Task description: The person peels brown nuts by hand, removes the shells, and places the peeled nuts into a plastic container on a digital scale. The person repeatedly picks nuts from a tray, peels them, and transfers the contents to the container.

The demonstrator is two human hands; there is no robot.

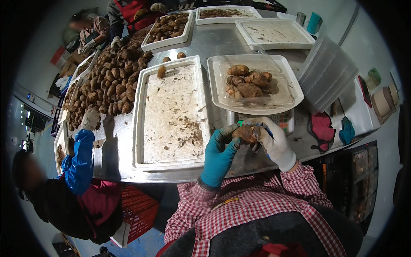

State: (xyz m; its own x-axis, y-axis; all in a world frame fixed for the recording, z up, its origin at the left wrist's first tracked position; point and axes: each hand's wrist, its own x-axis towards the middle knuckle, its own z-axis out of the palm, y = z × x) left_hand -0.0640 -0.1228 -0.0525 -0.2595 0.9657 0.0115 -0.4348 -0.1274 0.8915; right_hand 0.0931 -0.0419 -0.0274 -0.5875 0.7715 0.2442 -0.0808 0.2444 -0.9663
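A brown, rough-skinned tuber is held between my two hands over the near edge of the metal table. My left hand, in a teal glove, is closed on its left side. On its right side my right hand, in a white glove, grips it with the fingers partly hidden. Just beyond my hands, several similar tubers lie in a clear plastic container set in a shallow white tray. Part of a scale with a keypad shows beneath that tray.
Left of my hands lies a long white tray with dirt scraps. Beyond it spreads a large tuber heap. Stacked clear containers lean at the right, near a dark red glove and a teal glove. A co-worker's blue sleeve reaches in left.
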